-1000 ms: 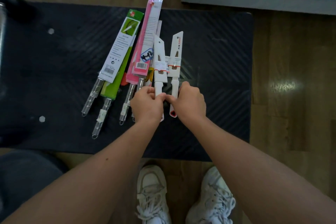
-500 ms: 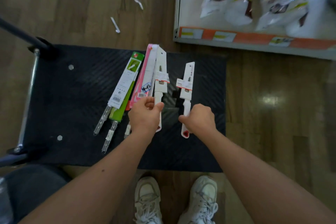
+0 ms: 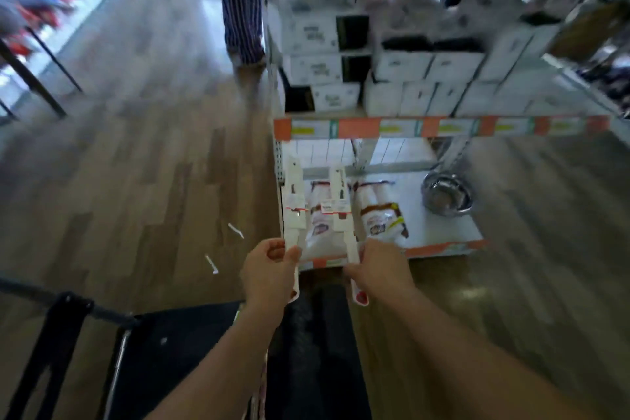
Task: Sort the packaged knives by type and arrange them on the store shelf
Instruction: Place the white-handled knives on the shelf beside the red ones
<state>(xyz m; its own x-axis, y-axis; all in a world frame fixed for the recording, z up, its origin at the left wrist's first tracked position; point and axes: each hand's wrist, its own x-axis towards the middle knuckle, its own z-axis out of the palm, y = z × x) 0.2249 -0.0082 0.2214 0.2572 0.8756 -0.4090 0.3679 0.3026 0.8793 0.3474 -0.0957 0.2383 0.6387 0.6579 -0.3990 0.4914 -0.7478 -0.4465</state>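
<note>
left hand (image 3: 269, 269) grips white packaged knife (image 3: 295, 201) upright; right hand (image 3: 378, 269) grips second packaged knife (image 3: 340, 204), arms outstretched.

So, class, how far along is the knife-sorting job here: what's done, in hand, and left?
Done: one type looks picked out. In hand: the left hand grips one white packaged knife, the right hand a matching knife, both held up before the shelf. Left: neither is on the shelf yet.
</note>
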